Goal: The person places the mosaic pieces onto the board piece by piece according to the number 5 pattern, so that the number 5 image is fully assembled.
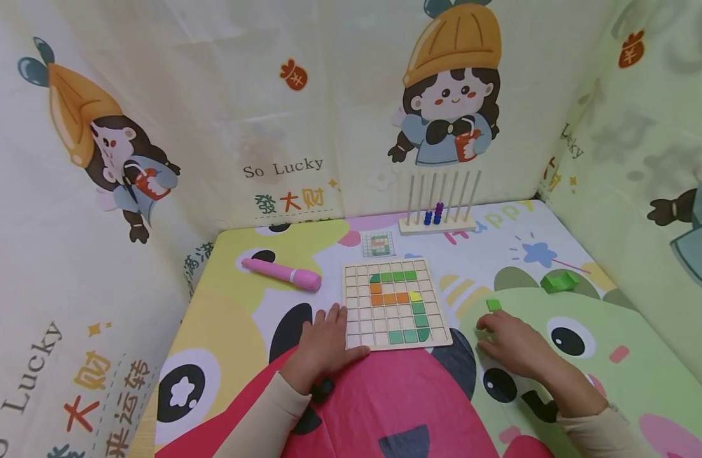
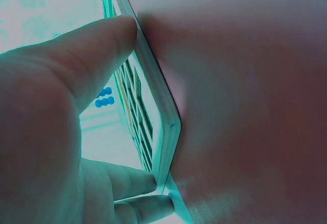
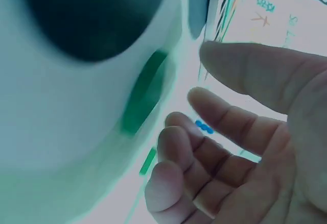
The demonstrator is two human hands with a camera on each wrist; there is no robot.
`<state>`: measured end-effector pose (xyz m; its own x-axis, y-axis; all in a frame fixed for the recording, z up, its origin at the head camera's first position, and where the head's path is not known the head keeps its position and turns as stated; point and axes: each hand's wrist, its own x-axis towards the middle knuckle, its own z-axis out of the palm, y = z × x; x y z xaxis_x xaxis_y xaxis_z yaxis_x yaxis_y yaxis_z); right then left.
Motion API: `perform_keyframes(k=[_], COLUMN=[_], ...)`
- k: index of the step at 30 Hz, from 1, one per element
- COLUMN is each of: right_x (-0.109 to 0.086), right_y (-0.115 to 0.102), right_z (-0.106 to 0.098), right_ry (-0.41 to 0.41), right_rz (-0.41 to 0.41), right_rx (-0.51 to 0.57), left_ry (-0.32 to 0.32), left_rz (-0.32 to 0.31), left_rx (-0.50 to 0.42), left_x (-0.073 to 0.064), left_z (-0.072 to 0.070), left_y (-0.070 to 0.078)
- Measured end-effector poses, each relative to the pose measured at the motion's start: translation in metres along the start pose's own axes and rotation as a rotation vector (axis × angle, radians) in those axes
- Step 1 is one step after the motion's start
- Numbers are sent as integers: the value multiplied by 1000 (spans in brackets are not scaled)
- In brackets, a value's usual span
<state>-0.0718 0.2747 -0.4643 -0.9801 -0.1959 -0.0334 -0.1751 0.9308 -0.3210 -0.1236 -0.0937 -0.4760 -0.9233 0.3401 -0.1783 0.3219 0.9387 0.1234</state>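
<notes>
A wooden grid board (image 1: 358, 323) lies flat, with green tiles (image 1: 398, 277), orange tiles (image 1: 389, 298) and a yellow tile (image 1: 416, 296) among its squares. My left hand (image 1: 321, 343) rests at its near left corner; the thumb (image 2: 102, 43) touches the near edge and the fingers (image 2: 134, 183) lie along the left side. To the right of the board, my right hand (image 1: 514, 343) hovers over or rests on the mat, which I cannot tell. Its thumb and fingertips are apart with nothing between them. Just beyond those fingertips lies a small green square tile (image 1: 493, 305).
A small pattern card (image 1: 378, 244) lies behind the board. Farther back stands a peg rack (image 1: 437, 226) with blue and purple beads. A pink pen-shaped object (image 1: 282, 274) lies at left, a green block-like piece (image 1: 559, 281) at right. Printed curtains (image 1: 351, 127) enclose the table.
</notes>
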Motion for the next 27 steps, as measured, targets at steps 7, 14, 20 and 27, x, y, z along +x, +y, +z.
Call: perform_keyframes(k=[7, 14, 20, 27], right_x=[-21, -25, -25, -23], right_y=[13, 17, 18, 15], right_z=[-2, -2, 1, 2], right_ry=[-39, -38, -30, -13], right_rz=[53, 80, 89, 89], right_rx=[-10, -5, -5, -7], left_ry=[-2, -9, 1, 8], left_rz=[-6, -7, -7, -3], left_rx=[8, 10, 4, 3], left_x=[-1, -1, 0, 1], left_z=[0, 2, 3, 3], left_y=[0, 1, 1, 2])
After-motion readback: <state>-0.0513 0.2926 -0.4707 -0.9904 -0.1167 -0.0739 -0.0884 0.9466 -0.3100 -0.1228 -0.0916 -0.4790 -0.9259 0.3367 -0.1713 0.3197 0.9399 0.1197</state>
